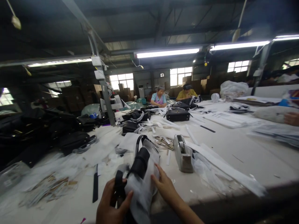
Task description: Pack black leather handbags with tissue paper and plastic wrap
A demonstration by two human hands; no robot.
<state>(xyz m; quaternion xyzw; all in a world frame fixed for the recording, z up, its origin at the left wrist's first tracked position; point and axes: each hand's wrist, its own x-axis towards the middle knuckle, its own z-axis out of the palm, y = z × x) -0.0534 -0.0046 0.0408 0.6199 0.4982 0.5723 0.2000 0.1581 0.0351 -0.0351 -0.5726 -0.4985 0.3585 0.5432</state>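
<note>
At the near edge of the table stands a black bag (139, 162), partly covered by white wrapping (141, 194). My left hand (112, 202) is closed round the bag's near left part, beside a black strap loop. My right hand (164, 185) touches the wrapping's right side with its fingers apart. A black handle (140, 140) rises at the bag's far end. Just to the right is a grey tape dispenser (183, 155). The lower part of the bag is blurred and partly hidden by my left hand.
A black strip (95, 186) and paper scraps (50, 189) lie left. Black bags (72, 141) are piled behind them. White strips (224, 168) and clear plastic lie right of the dispenser. A metal post (107, 102) stands farther back. Two people sit across the table.
</note>
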